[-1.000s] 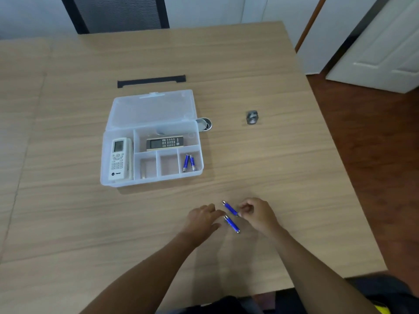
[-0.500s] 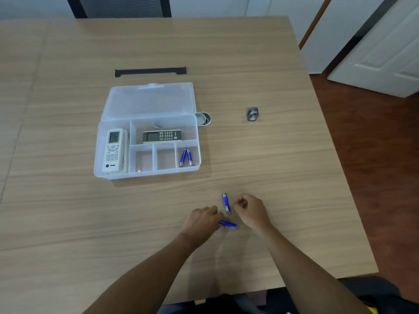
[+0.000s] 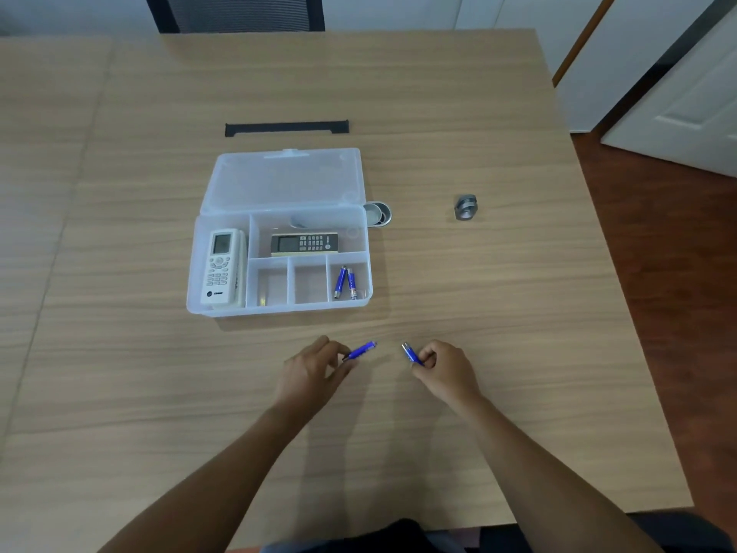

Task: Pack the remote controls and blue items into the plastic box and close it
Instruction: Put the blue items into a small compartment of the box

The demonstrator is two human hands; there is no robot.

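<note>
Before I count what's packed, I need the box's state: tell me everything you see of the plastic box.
The plastic box is translucent, rectangular, open, its hinged lid lying back flat on the table. Dividers form five compartments: a white remote fills the tall left one, a dark remote the wide upper one, two blue batteries the lower right. Neither hand touches it.

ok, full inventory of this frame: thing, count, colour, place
plastic box: 1, clear, table centre, lid open
white remote: 1, white, box's left long compartment
dark remote: 1, black and cream, box's upper wide compartment
blue items in box: 2, blue, bottom-right compartment
blue items in hands: 2, blue, one per hand, in front of box
black strip: 1, black, table behind box
round metal part: 1, silver, at box's right edge
small grey object: 1, grey, table right of box
table: 1, light wood
chair: 1, dark, far side
left hand: holds blue item
right hand: holds blue item
</note>
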